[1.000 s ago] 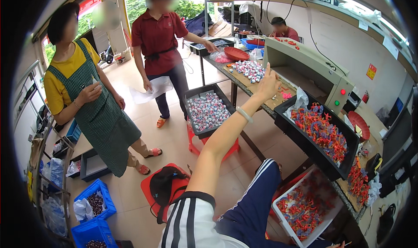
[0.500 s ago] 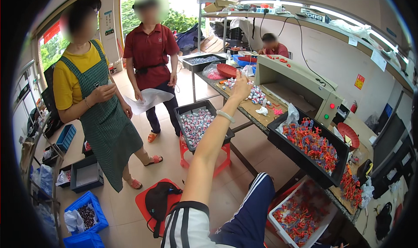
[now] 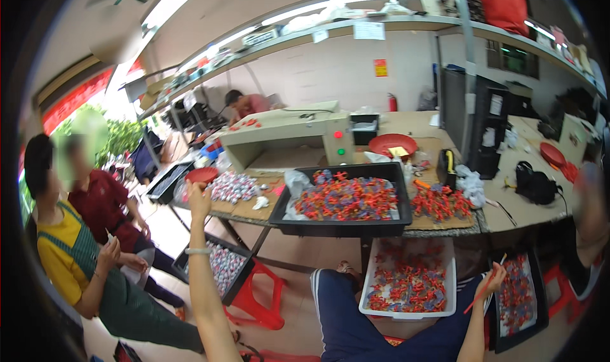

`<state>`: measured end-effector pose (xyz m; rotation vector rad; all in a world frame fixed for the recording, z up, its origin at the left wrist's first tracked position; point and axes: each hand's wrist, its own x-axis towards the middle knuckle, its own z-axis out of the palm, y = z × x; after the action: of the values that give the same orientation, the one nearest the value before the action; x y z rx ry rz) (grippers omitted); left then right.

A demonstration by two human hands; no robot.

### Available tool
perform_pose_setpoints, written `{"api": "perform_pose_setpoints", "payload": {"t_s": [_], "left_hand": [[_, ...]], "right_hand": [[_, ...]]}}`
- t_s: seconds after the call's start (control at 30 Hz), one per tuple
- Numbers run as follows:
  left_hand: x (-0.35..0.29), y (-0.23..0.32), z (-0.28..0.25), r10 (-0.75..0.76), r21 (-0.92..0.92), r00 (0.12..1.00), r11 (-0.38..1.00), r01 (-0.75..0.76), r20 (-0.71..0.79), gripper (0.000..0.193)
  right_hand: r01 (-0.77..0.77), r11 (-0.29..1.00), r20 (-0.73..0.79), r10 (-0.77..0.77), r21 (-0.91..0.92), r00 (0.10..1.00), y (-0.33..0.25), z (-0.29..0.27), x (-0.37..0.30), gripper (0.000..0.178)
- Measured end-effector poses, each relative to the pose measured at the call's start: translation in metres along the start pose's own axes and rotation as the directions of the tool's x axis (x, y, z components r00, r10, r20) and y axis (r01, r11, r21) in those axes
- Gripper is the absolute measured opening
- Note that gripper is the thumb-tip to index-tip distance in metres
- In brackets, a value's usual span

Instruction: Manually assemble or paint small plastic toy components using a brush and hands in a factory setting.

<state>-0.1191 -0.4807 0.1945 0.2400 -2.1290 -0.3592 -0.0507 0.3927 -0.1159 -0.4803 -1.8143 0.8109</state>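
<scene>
My left arm reaches forward, a pale bracelet (image 3: 197,251) on its wrist. My left hand (image 3: 199,200) is raised near the table's left part, in front of small white-and-coloured pieces (image 3: 232,187); its fingers are blurred and partly hidden. My right hand (image 3: 492,277), low at the right, is closed on a thin red stick (image 3: 473,305) with a yellowish end. Beside that hand a white tub (image 3: 406,314) holds small red-and-blue figures (image 3: 410,280). To its other side stands a black tray (image 3: 522,340) of similar figures. A larger black tray (image 3: 343,228) of them sits on the table's front edge.
A beige machine (image 3: 286,136) with red and green buttons stands behind the big tray. Loose red figures (image 3: 438,203) lie right of it. Two people stand at left; another person (image 3: 244,104) sits behind. A red stool (image 3: 264,298) stands below a tray of white pieces (image 3: 222,266).
The view has swung to the right. My right hand with the red stick has come into view. My left arm stays outstretched, now at the left of the picture.
</scene>
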Motion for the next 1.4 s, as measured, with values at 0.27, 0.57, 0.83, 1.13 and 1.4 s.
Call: {"api": "perform_pose_setpoints", "payload": {"t_s": [0.27, 0.57, 0.83, 1.13, 1.4], "left_hand": [[0.014, 0.062, 0.034, 0.068, -0.049, 0.998, 0.997, -0.068, 0.014, 0.020], [0.022, 0.141, 0.081, 0.050, -0.089, 0.997, 0.995, -0.045, 0.057, 0.029], [-0.015, 0.071, 0.058, -0.061, -0.010, 0.996, 0.998, 0.062, 0.068, 0.029], [-0.150, 0.093, 0.071, -0.100, -0.152, 0.993, 0.982, 0.110, 0.068, 0.035], [-0.417, 0.153, 0.110, -0.303, -0.128, 0.899, 0.925, 0.357, 0.315, 0.064]], "right_hand": [[-0.052, 0.997, -0.022, 0.053, 0.058, 0.998, -0.007, -0.006, 0.003, 0.024], [-0.037, 0.996, -0.074, 0.031, -0.084, 0.997, 0.029, -0.014, -0.001, 0.025], [-0.017, 0.985, -0.028, 0.012, -0.171, 1.000, 0.030, -0.001, 0.001, 0.022], [0.072, 0.965, -0.019, -0.079, -0.254, 0.997, 0.035, -0.005, 0.001, 0.025], [0.069, 0.975, -0.033, -0.077, -0.209, 0.996, 0.024, 0.001, -0.004, 0.023]]}}
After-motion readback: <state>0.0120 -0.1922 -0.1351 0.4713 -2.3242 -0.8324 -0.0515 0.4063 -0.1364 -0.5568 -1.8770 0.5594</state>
